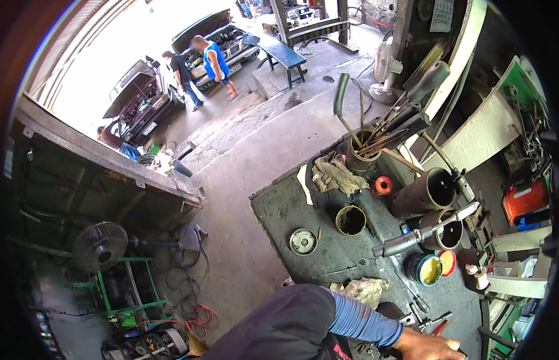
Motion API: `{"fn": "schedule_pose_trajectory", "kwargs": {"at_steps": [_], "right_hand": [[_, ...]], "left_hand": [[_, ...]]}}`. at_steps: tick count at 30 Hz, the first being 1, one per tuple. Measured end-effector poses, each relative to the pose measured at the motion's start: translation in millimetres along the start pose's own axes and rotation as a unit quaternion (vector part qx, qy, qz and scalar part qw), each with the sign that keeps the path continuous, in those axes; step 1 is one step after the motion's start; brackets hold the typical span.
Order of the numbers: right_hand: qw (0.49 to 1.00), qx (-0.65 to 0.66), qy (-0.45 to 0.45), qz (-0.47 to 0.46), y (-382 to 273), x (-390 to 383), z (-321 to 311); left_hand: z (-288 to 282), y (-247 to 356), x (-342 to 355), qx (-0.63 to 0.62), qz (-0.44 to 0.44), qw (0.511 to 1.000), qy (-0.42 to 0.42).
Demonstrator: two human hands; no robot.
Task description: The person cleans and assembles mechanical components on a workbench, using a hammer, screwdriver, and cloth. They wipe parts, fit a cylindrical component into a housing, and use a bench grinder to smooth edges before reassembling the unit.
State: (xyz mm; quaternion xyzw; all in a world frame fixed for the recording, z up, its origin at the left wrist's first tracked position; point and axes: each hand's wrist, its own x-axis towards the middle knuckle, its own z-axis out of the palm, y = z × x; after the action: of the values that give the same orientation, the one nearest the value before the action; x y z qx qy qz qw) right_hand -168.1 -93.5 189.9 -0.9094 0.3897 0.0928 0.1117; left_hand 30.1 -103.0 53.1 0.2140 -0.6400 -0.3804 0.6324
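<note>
Only one hand [426, 348] is seen, low on the desk [291, 210]; whether its fingers are clenched cannot be told. Small hand tools [426, 318] lie just above the fingers, a crumpled rag [366, 291] beyond.

Dark greasy workbench [279, 210] carrying clutter: round metal lid [303, 241] lying near front edge, open yellow-rimmed can [351, 220] standing just beside it, crumpled rag [335, 174] lying behind, tool-filled can [360, 161] standing by rag, red spool [383, 185] sitting next to dark pipes [428, 192].
</note>
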Motion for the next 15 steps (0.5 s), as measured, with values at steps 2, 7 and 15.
{"fn": "schedule_pose_trajectory", "kwargs": {"at_steps": [2, 7, 15], "right_hand": [[1.000, 0.002, -0.002, 0.005, 1, 0, 1], [1.000, 0.008, -0.005, 0.012, 0, -2, 3], [0.999, 0.014, -0.016, 0.043, -2, -2, 11]], "left_hand": [[0, -1, -1, -0.006, 0.007, 1.000, 0.003], [1, 0, -2, -0.024, 0.002, 1.000, -0.002], [-2, -2, 0, -0.027, 0.039, 0.999, 0.005]]}}
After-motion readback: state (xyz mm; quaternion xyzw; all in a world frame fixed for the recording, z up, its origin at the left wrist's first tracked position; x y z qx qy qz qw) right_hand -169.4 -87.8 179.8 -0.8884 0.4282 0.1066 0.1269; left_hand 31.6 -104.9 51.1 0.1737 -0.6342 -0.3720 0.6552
